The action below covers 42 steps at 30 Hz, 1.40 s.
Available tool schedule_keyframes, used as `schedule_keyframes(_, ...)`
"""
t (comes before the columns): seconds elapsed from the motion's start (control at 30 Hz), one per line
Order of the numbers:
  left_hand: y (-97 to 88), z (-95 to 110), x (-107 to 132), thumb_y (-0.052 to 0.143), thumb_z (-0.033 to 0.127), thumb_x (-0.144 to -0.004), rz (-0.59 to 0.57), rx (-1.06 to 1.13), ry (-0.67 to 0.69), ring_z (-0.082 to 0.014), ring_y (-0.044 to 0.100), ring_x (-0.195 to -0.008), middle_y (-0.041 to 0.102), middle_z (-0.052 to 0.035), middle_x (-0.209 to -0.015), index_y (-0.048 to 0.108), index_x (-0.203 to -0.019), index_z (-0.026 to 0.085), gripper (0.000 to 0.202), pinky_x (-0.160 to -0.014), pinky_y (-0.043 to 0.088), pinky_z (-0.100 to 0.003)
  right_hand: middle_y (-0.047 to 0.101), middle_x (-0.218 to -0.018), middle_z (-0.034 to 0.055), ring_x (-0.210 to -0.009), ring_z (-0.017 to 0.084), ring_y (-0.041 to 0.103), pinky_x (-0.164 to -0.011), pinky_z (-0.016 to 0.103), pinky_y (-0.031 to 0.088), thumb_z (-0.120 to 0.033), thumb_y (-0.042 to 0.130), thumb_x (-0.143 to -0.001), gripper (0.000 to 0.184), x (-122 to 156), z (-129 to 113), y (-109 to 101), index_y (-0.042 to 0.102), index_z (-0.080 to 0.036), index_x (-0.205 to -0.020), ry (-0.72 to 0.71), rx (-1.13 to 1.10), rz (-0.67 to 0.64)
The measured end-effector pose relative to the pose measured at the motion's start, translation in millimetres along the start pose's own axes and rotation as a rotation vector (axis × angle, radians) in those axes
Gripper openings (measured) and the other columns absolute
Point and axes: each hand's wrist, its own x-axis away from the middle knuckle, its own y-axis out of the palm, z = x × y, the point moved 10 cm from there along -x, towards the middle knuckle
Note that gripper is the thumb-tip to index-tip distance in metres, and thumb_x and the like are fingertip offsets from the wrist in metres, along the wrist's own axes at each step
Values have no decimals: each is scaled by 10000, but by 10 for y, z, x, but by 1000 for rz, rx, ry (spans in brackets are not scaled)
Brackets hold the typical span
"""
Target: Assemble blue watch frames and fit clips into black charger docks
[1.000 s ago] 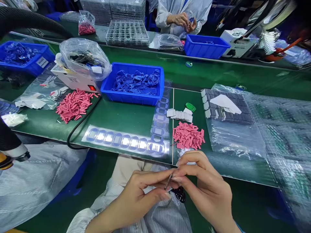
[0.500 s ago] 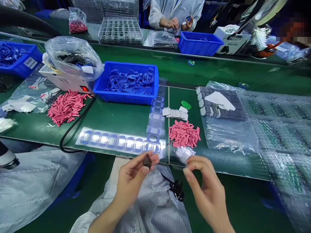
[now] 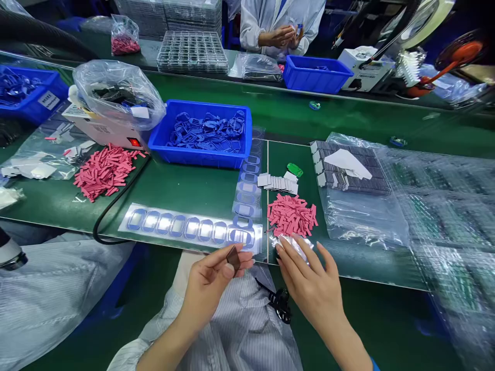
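My left hand (image 3: 209,286) pinches a small dark flat piece (image 3: 233,259) between thumb and fingers, just below the belt's front edge. My right hand (image 3: 311,281) is open, its fingertips resting on a crumpled clear plastic film (image 3: 292,246). A pile of pink strips (image 3: 292,215) lies just beyond that film. To the left, a clear sheet of blue oval rings (image 3: 189,229) runs along the belt, its end close to the dark piece. A small black part (image 3: 280,303) lies on my striped lap below my hands.
A blue crate of blue rings (image 3: 199,135) and a second pink pile (image 3: 105,172) sit on the green belt. A bagged dark stack (image 3: 350,170) lies to the right. Across the belt, a co-worker's hands (image 3: 281,36) work together near clear trays (image 3: 192,51).
My right hand has come down from above the film and spread its fingers on it. My left hand still holds the dark piece, now a little lower.
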Motion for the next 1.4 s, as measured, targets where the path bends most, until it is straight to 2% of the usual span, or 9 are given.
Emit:
schedule_keyframes(0.13,51,1,36,667,351,-741,-35,-18,11,-153,686,-864,749,-27,-921,694,-1003,283,272,-783,528,-194,616,-1168,116,-1122,261,536,-936,458,398,-134,552,-828,401,-107,-74,-111,491,-149,-1224,75,-300,21)
schedule_keyframes(0.23,104,-21,67,711,314,-702,-65,-121,-18,-156,680,-875,751,-15,-907,698,-990,296,289,-809,520,-213,575,-1211,160,-1171,268,491,-931,458,419,-172,586,-808,497,-245,-249,-215,430,-107,-1275,7,-524,35)
schedule_keyframes(0.4,163,10,92,743,353,-649,-102,-197,-25,-163,672,-816,745,-28,-867,716,-952,249,322,-804,515,-250,692,-991,75,-1016,206,592,-899,390,428,-90,558,-805,296,-389,-375,-393,565,-158,-1093,-82,-640,151)
schedule_keyframes(0.57,502,-222,214,585,610,-672,-367,100,-284,-207,681,-762,736,-83,-784,720,-947,172,534,-765,520,-311,671,-986,70,-1001,222,602,-852,410,497,-197,636,-780,304,-374,-287,-205,502,-200,-1053,196,-1249,58)
schedule_keyframes(0.7,628,-321,290,657,567,-637,-383,313,-411,-160,685,-698,739,-43,-720,730,-883,208,441,-713,512,-238,652,-1009,74,-971,214,616,-812,396,535,-296,615,-813,270,-329,-360,-96,454,-233,-1021,315,-1558,-28)
schedule_keyframes(0.8,581,-313,272,679,562,-611,-356,245,-374,-172,688,-678,746,-59,-715,737,-867,193,453,-694,516,-251,623,-1031,93,-1000,234,590,-801,411,531,-319,603,-821,251,-311,-237,-175,472,-219,-1011,324,-1467,33)
schedule_keyframes(0.9,426,-223,209,669,530,-646,-275,67,-247,-199,690,-805,754,-74,-838,733,-918,213,422,-773,511,-279,609,-905,58,-912,218,581,-742,383,510,-132,622,-786,153,-300,-27,-423,553,-206,-901,263,-1151,196)
schedule_keyframes(1.0,356,-115,187,666,469,-690,-245,-78,-138,-225,670,-922,743,-54,-943,710,-976,275,350,-830,506,-306,580,-811,35,-810,191,556,-656,344,474,-9,620,-729,225,-336,19,-532,608,-202,-844,187,-923,186)
schedule_keyframes(1.4,443,72,206,640,418,-733,-288,-345,-26,-225,671,-929,723,-45,-1006,679,-1036,281,336,-834,512,-289,573,-754,22,-741,173,542,-614,335,453,-58,613,-760,169,-387,30,-464,640,-214,-820,202,-943,93)
